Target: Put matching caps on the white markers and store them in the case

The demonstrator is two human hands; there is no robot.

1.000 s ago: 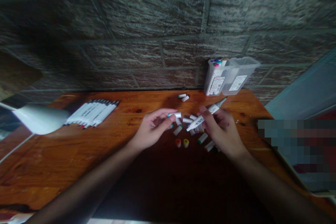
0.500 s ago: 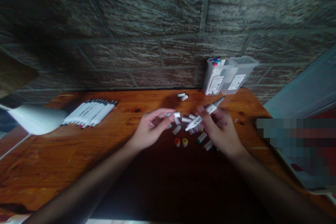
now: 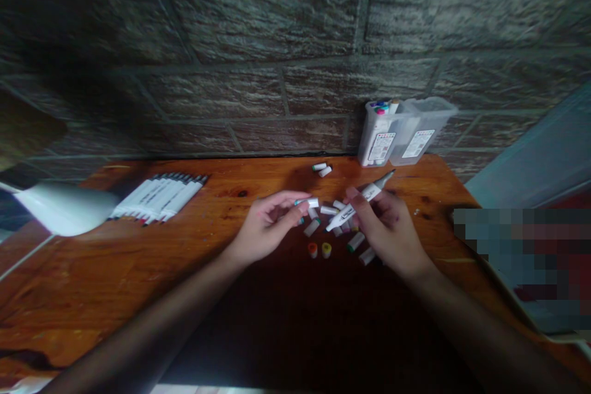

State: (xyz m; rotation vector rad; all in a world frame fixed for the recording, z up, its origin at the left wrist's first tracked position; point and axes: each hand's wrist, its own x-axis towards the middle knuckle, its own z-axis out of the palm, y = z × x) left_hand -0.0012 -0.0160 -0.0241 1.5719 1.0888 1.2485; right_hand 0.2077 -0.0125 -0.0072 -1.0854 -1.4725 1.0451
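Note:
Between the thumb and fingers of my left hand (image 3: 269, 217) is a white marker cap (image 3: 312, 202) with a blue-green end. My right hand (image 3: 390, 228) grips an uncapped white marker (image 3: 354, 206), tilted, its pale tip pointing down toward the left and its grey end up to the right. Below and between both hands lie several loose white caps with coloured ends, among them a green-ended cap (image 3: 356, 242). An orange-topped cap (image 3: 313, 250) and a yellow-topped cap (image 3: 326, 250) stand upright nearest me. Part of the cap pile is hidden behind my right hand.
A row of white markers (image 3: 159, 198) lies at the left beside a white lamp shade (image 3: 69, 209). Two clear plastic cases (image 3: 401, 135) stand against the stone wall (image 3: 318, 92), the left one holding markers. Two more caps (image 3: 322, 169) lie farther back on the wooden table (image 3: 249, 172).
Almost nothing differs. Both hands keep their hold on the cap and the marker, and the view has shifted very slightly.

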